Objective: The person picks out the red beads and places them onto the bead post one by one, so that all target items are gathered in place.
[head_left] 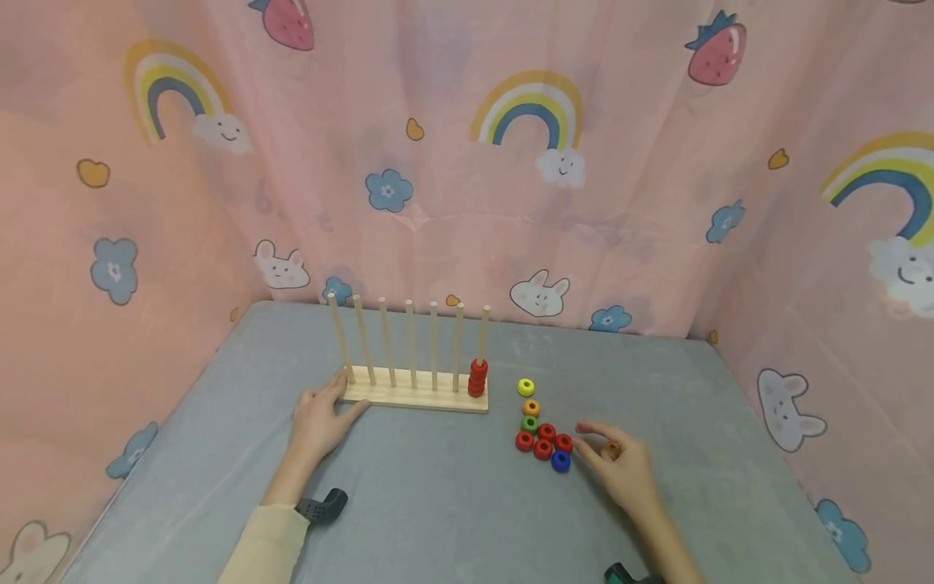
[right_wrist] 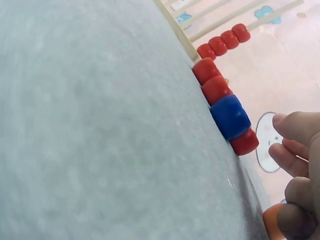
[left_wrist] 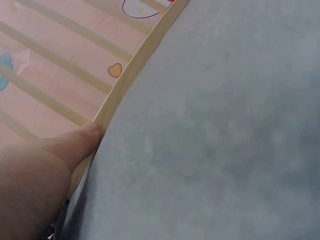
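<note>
A wooden peg rack [head_left: 409, 393] stands on the table, with several red beads [head_left: 477, 379] stacked on its rightmost peg. My left hand [head_left: 319, 426] holds the rack's left end, its thumb [left_wrist: 82, 142] along the front edge of the base. To the right of the rack, my right hand [head_left: 623, 470] hovers beside a loose red bead [head_left: 563, 442] and a blue bead [head_left: 560, 461]. Thumb and index finger are spread apart with nothing between them. Beyond its lower fingers lies an orange bead [right_wrist: 272, 220], partly hidden by them.
Loose beads lie between rack and right hand: a yellow bead [head_left: 525, 388], another orange bead [head_left: 531, 407], a green bead [head_left: 529, 424] and more red ones [head_left: 542, 449]. A pink patterned curtain [head_left: 452, 227] surrounds the grey table [head_left: 438, 503] at the back and sides.
</note>
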Motion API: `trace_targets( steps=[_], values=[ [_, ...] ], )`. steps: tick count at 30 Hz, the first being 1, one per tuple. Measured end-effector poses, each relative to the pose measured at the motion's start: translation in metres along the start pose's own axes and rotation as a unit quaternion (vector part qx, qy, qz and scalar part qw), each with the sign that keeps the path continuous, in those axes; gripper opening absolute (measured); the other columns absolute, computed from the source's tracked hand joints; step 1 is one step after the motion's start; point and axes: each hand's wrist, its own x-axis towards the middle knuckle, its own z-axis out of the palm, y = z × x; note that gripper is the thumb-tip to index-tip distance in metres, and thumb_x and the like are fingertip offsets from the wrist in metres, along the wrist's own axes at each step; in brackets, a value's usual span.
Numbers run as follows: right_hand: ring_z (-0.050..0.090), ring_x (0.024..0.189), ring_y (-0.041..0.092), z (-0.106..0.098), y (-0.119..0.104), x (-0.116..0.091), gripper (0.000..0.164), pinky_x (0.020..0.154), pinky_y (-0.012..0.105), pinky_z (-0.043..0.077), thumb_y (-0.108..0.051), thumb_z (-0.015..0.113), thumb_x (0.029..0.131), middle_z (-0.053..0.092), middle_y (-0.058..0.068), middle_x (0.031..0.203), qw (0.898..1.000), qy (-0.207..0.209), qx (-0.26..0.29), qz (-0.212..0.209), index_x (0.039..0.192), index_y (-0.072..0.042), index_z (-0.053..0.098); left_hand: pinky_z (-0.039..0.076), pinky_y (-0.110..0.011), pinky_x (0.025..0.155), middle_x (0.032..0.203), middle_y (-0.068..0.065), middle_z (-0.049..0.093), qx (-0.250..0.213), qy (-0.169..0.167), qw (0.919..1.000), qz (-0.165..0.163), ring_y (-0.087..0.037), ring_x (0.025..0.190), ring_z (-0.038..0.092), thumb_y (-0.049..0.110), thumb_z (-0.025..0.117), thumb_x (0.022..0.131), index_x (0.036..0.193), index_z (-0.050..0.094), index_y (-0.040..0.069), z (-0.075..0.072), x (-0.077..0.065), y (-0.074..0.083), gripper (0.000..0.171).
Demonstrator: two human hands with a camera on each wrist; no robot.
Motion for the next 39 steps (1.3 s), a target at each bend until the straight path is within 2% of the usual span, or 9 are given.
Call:
trace_targets(
  steps=[5, 9, 13, 17, 23, 35, 39],
  values=[
    [0.026, 0.044, -0.008, 0.0025, 0.0039, -0.0029, 0.027, 0.038, 0.022, 0.027, -0.003, 0.087, 0.087, 0.08, 0.012, 0.099, 1.0, -0.004, -0.013, -0.006, 0.113, -0.002, 0.08, 0.037, -0.06, 0.103, 0.169, -0.015, 0.038, 0.003, -0.002, 1.0, 0.0, -0.044, 0.126, 0.048, 0.042, 0.073, 0.101, 0.162, 0.041, 0.003, 0.0, 0.0, -0.0008, 0.079],
    [0.026, 0.044, -0.007, 0.0035, 0.0056, -0.0057, 0.028, 0.039, 0.022, 0.029, -0.007, 0.087, 0.089, 0.08, 0.012, 0.106, 0.999, -0.027, -0.039, -0.005, 0.116, -0.004, 0.08, 0.038, -0.058, 0.101, 0.169, -0.014, 0.039, 0.004, -0.001, 1.0, 0.003, -0.043, 0.123, 0.049, 0.042, 0.073, 0.101, 0.162, 0.041, 0.004, -0.0005, 0.0, -0.0003, 0.079],
    [0.027, 0.043, -0.006, 0.0035, 0.0066, -0.0078, 0.031, 0.039, 0.022, 0.031, -0.008, 0.086, 0.089, 0.079, 0.013, 0.112, 0.997, -0.046, -0.056, 0.004, 0.119, -0.006, 0.079, 0.039, -0.056, 0.099, 0.168, -0.014, 0.039, 0.002, -0.005, 1.0, 0.005, -0.041, 0.121, 0.049, 0.041, 0.073, 0.101, 0.162, 0.041, 0.004, -0.0006, -0.0009, 0.0005, 0.078],
    [0.027, 0.042, -0.004, 0.0044, 0.0056, -0.0066, 0.033, 0.04, 0.023, 0.031, -0.009, 0.086, 0.09, 0.078, 0.012, 0.115, 0.996, -0.064, -0.062, 0.018, 0.122, -0.008, 0.078, 0.038, -0.058, 0.102, 0.168, -0.015, 0.039, 0.001, -0.003, 1.0, -0.001, -0.042, 0.124, 0.049, 0.041, 0.073, 0.101, 0.162, 0.041, 0.004, 0.0, -0.0021, -0.0014, 0.078],
    [0.029, 0.045, 0.0, 0.0064, 0.0065, -0.0043, 0.035, 0.042, 0.023, 0.031, -0.01, 0.087, 0.089, 0.076, 0.01, 0.113, 0.992, -0.09, -0.075, 0.055, 0.124, -0.009, 0.078, 0.038, -0.058, 0.103, 0.168, -0.016, 0.039, 0.001, 0.0, 1.0, -0.003, -0.043, 0.125, 0.048, 0.041, 0.073, 0.101, 0.161, 0.041, 0.003, -0.0001, -0.0026, -0.0029, 0.078],
    [0.029, 0.046, 0.002, 0.0052, 0.003, -0.0036, 0.035, 0.044, 0.024, 0.032, -0.01, 0.086, 0.089, 0.075, 0.009, 0.107, 0.99, -0.093, -0.083, 0.062, 0.123, -0.008, 0.078, 0.038, -0.056, 0.099, 0.168, -0.016, 0.038, 0.004, -0.001, 1.0, 0.005, -0.042, 0.119, 0.049, 0.042, 0.073, 0.101, 0.162, 0.04, 0.002, -0.0008, -0.001, -0.0004, 0.079],
    [0.028, 0.046, 0.001, 0.0051, 0.0035, -0.0037, 0.034, 0.043, 0.024, 0.032, -0.01, 0.087, 0.089, 0.074, 0.008, 0.104, 0.991, -0.088, -0.083, 0.051, 0.122, -0.008, 0.079, 0.038, -0.056, 0.1, 0.168, -0.016, 0.038, 0.006, -0.001, 1.0, 0.007, -0.042, 0.119, 0.049, 0.042, 0.072, 0.101, 0.162, 0.041, 0.002, -0.0012, -0.0007, 0.0, 0.079]
  ],
)
